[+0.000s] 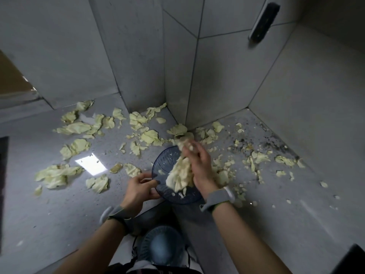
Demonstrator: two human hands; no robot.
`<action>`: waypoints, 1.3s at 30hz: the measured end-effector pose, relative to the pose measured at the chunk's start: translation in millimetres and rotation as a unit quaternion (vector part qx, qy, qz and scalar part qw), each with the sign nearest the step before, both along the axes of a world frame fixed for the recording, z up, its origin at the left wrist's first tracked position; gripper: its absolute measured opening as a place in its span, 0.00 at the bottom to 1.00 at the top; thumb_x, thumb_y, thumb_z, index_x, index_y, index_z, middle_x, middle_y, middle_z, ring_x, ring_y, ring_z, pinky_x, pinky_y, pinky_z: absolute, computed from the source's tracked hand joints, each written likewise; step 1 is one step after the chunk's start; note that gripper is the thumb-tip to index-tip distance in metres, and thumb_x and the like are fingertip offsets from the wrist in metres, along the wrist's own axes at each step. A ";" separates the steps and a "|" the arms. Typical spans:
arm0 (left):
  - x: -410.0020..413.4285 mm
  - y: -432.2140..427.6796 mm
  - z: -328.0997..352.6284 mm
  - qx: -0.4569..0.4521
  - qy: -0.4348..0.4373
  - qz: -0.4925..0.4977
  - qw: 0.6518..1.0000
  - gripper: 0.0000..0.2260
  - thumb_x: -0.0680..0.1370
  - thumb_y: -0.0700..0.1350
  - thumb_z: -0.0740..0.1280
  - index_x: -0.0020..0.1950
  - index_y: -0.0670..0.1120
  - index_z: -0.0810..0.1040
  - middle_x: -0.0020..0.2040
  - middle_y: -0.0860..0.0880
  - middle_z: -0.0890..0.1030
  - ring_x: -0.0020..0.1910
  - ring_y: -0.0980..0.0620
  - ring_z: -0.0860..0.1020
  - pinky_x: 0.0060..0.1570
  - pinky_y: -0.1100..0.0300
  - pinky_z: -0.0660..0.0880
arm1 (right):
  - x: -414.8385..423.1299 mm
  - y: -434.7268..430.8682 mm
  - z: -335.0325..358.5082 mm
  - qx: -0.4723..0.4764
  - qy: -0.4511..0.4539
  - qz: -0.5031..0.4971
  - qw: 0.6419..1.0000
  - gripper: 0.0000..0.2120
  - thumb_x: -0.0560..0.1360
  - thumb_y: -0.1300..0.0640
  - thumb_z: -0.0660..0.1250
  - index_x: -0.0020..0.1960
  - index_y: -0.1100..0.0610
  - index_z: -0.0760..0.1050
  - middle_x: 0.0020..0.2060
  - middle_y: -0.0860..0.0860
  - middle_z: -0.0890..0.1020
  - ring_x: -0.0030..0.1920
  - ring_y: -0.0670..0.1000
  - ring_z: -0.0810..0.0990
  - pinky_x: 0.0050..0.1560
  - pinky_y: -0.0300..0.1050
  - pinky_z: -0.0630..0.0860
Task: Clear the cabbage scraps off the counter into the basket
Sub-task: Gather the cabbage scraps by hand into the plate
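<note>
- Fingers [192, 149] of the right hand [199, 165] are curled shut around a clump of cabbage scraps [180, 176], which is held over the basket; fingers of the left hand [138, 189] are closed in a pinch on the basket's near left rim.
- Grey tiled walls [128, 46] are seen forming a jutting corner behind the work area.
- A speckled grey counter [59, 194] is wrapped around that corner, and a bright rectangular glare patch [90, 163] is reflected on it to the left of the basket.
- Loose cabbage scraps [74, 128] are spread widely over the counter, larger leaves to the left and smaller bits to the right.
- A dark blue slotted plastic basket [164, 161] is kept at the counter's front edge, tipped towards the camera, with a few scraps already lying inside it.
- A second round slotted item [162, 246] is visible below the counter edge, between the forearms.
- Grey bands [219, 197] are worn on both wrists.
- A dark, elongated object [263, 21] is mounted on the wall at upper right.
- Dark specks [276, 143] are scattered along the far right edge of the counter.
</note>
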State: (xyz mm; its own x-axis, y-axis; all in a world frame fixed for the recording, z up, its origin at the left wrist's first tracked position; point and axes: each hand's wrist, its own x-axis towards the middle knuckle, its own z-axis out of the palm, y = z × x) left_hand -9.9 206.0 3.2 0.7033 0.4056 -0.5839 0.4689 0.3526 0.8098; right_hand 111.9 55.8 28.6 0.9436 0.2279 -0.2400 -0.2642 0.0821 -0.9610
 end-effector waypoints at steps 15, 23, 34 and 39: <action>-2.4 50.2 -6.8 0.027 -0.012 -0.009 1.000 0.07 0.80 0.31 0.65 0.56 0.36 0.79 0.47 0.33 0.82 0.36 0.39 0.81 0.37 0.49 0.85 | -11.2 22.7 -42.7 -0.442 -0.366 0.290 0.766 0.33 0.77 0.29 0.53 0.79 0.37 0.51 0.81 0.42 0.51 0.80 0.50 0.49 0.78 0.54 0.52; -7.2 94.2 -13.4 0.030 0.002 0.024 0.999 0.07 0.80 0.33 0.67 0.57 0.39 0.81 0.51 0.31 0.83 0.32 0.45 0.79 0.44 0.44 0.83 | 74.0 15.5 -43.8 -0.366 -0.278 0.082 0.884 0.21 0.81 0.46 0.63 0.70 0.56 0.73 0.68 0.53 0.73 0.68 0.53 0.72 0.69 0.50 0.71; 5.6 140.7 -19.3 0.054 0.027 0.010 0.998 0.08 0.81 0.38 0.66 0.60 0.44 0.80 0.47 0.39 0.87 0.35 0.43 0.84 0.23 0.65 0.73 | 177.1 -6.1 -71.8 -0.570 -0.140 -0.068 0.807 0.46 0.69 0.28 0.54 0.77 0.57 0.62 0.76 0.59 0.63 0.75 0.60 0.63 0.72 0.57 0.62; 9.6 148.1 -31.9 0.054 0.017 -0.001 0.998 0.10 0.82 0.39 0.65 0.61 0.45 0.81 0.51 0.39 0.86 0.43 0.36 0.83 0.50 0.38 0.79 | 208.8 -14.2 -88.3 -0.542 -0.104 0.021 0.834 0.38 0.76 0.33 0.63 0.79 0.50 0.60 0.80 0.55 0.57 0.79 0.60 0.54 0.76 0.64 0.53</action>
State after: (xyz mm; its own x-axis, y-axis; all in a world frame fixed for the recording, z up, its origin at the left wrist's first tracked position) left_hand -0.3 354.0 -28.7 0.6852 0.4652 -0.5605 0.4974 0.2632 0.8266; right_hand 320.7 41.6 -59.7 0.9872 0.0182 -0.1587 -0.0627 -0.8696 -0.4898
